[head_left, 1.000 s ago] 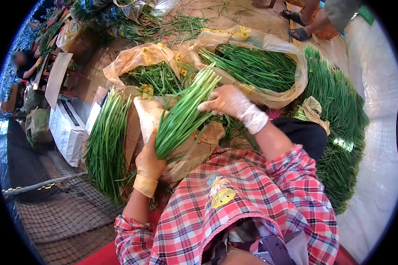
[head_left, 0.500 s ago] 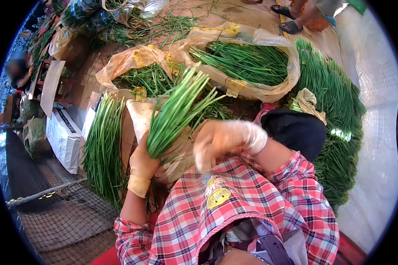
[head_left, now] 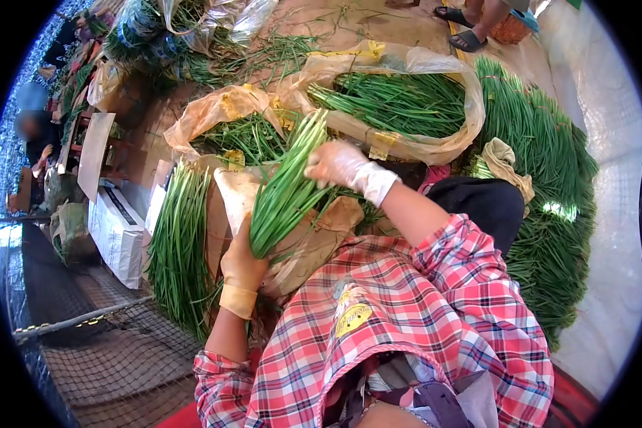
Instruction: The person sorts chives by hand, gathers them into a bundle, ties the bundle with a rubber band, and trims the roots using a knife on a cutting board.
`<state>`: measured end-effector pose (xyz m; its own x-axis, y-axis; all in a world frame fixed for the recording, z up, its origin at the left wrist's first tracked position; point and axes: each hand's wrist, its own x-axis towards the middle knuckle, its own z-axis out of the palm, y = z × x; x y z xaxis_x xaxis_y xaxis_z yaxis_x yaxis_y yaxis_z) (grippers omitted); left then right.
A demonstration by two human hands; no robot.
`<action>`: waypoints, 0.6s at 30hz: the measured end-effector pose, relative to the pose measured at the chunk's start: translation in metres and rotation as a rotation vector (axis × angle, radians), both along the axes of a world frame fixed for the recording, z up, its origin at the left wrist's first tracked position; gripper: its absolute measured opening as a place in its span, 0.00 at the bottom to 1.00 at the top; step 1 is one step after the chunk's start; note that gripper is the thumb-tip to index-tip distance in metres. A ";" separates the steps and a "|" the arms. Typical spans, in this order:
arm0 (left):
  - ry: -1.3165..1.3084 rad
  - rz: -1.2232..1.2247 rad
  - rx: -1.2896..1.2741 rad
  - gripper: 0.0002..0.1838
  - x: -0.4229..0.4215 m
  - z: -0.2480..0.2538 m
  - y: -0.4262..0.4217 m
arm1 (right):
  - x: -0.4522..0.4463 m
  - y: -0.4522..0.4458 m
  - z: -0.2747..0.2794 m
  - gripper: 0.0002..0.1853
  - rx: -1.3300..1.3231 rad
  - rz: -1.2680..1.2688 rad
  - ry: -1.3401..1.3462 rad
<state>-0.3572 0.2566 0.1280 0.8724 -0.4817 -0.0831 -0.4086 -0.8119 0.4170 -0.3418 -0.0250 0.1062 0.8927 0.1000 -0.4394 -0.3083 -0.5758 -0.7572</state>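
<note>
In my gloved left hand is a loose bunch of chives, gripped near its green leafy end. The pale stem ends slant up and away to the right. My right hand, in a whitish glove, has its fingers curled at the right side of the stems, pinching some of them; the fingertips are partly hidden. Below the bunch, brown sheeting covers my lap. Close to my left hand lies a thick pile of chives, pale ends pointing away from me.
Ahead sit a large plastic bag of chives and a smaller open bag with loose leaves. Tied bundles are heaped along the right wall. A white box and netting lie left. Another person's sandalled foot is at the back.
My right hand has moved up and away from my lap to the stems of the bunch. My left hand keeps hold of the chives. The view has shifted slightly.
</note>
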 end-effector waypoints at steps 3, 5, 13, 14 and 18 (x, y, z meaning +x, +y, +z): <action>0.051 0.023 -0.033 0.38 0.003 0.001 0.003 | -0.039 0.033 0.036 0.14 0.737 0.301 -0.003; 0.123 0.029 -0.131 0.37 0.007 0.003 0.003 | -0.061 0.027 0.073 0.14 0.908 0.441 0.029; 0.161 0.081 -0.133 0.41 0.011 0.022 0.000 | -0.065 0.005 0.056 0.23 0.114 -0.198 -0.433; 0.159 0.072 -0.133 0.41 0.010 0.023 -0.003 | -0.057 0.019 0.052 0.26 -0.103 -0.143 -0.471; 0.156 0.011 -0.222 0.39 0.009 0.031 -0.012 | -0.060 0.068 0.052 0.15 0.478 0.123 -0.462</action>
<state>-0.3485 0.2451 0.1589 0.8626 -0.4935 -0.1109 -0.3167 -0.6979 0.6424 -0.4018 0.0432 0.1581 0.9480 0.3015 0.1020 0.1543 -0.1551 -0.9758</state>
